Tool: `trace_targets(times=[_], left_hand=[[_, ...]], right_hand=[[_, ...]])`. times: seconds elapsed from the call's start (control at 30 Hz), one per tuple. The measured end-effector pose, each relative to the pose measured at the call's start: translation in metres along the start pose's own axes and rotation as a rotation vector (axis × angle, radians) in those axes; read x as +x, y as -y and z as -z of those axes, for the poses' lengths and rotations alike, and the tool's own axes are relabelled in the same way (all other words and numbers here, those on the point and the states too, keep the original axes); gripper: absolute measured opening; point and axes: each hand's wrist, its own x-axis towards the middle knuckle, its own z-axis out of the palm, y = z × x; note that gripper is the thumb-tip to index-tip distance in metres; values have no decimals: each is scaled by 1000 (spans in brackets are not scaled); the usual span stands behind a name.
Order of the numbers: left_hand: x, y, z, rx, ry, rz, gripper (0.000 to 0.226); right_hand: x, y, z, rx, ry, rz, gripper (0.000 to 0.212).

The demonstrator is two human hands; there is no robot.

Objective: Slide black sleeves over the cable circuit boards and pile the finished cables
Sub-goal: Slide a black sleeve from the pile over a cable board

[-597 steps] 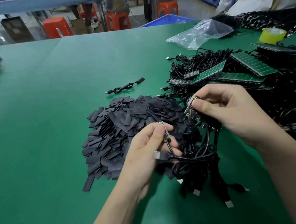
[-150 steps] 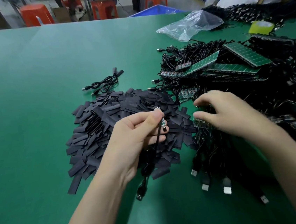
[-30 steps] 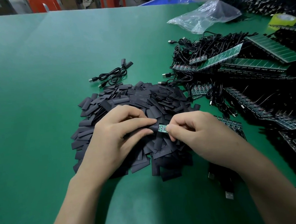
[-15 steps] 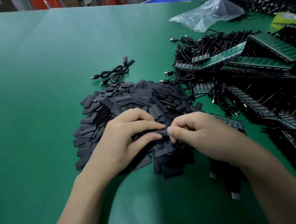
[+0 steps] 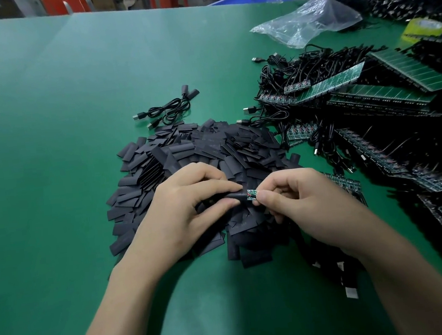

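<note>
Lighting: even overhead, soft shadows under forearms on green table. Wide-angle edge bending; far edge blurred.

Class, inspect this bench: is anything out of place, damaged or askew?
Nothing stands out. The left hand holds a black sleeve, the right hand pinches the circuit board half out of it: mid-step, no damage.
</note>
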Motion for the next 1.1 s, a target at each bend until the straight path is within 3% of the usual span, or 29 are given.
trace_targets(times=[0.37,0.87,1.1], left_hand=[[-3,0,-6,23,-13,-64,19],[-2,9,1,57,-73,-32,20],[-3,7,-4,25,-30,-39,22]], right_hand=[[2,0,-1,-38,-6,-21,19],[2,-4,-15,179,-114,3,15],[1,-4,-17,168,-121,-7,16]])
